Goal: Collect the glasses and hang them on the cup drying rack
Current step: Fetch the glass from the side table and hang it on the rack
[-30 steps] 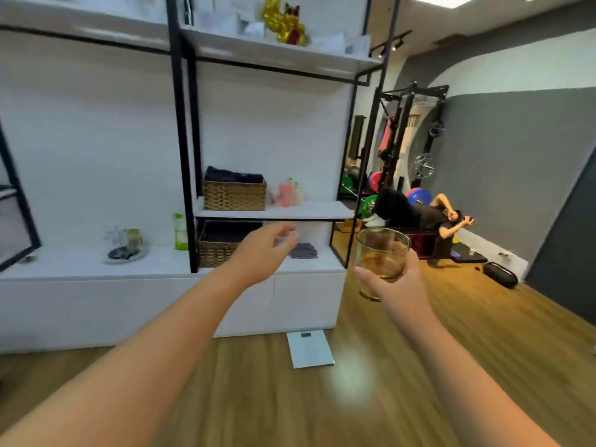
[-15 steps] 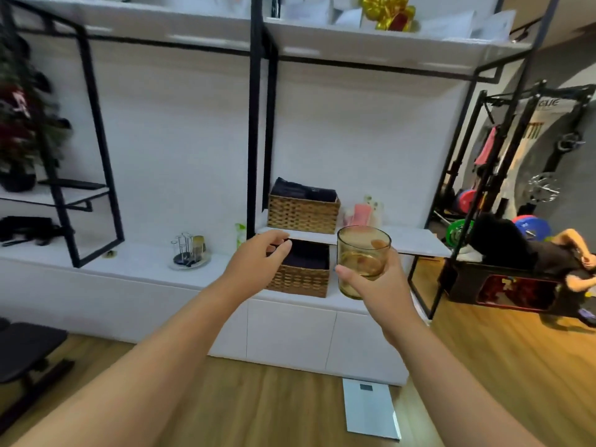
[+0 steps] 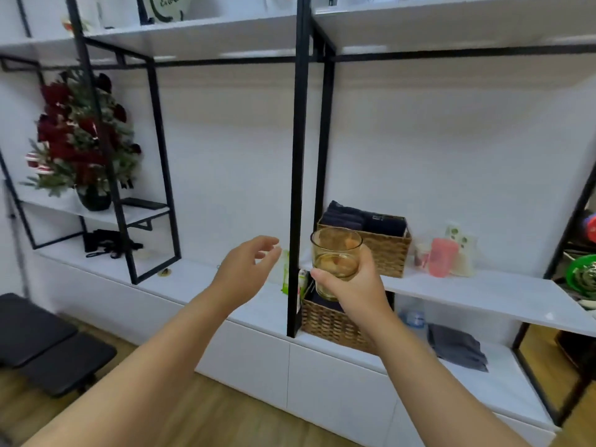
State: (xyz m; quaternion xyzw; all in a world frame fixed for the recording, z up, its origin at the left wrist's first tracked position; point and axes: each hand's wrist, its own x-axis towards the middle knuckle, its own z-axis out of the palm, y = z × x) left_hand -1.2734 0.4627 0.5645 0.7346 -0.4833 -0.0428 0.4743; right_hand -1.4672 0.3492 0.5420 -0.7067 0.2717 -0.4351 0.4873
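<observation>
1. Two bare hands are raised in front of a white shelf unit [image 3: 483, 291] with black metal posts.
2. Right hand [image 3: 354, 285] grips an amber glass [image 3: 335, 259] upright, thumb across its front near the base, fingers wrapped round the far side.
3. Glass is in the air, touching no shelf, just in front of the left end of the middle shelf and right of the black post [image 3: 296, 188].
4. Left hand [image 3: 248, 272] is empty, fingers loosely spread and slightly curled, palm turned right, near the glass but apart from it.
5. Upper wicker basket [image 3: 387, 250] with dark folded cloth sits at the left end of the middle shelf, behind the glass.
6. Lower wicker basket [image 3: 329, 324] sits on the cabinet top under it, partly hidden by the right wrist.
7. Cup drying rack cannot be made out.
</observation>
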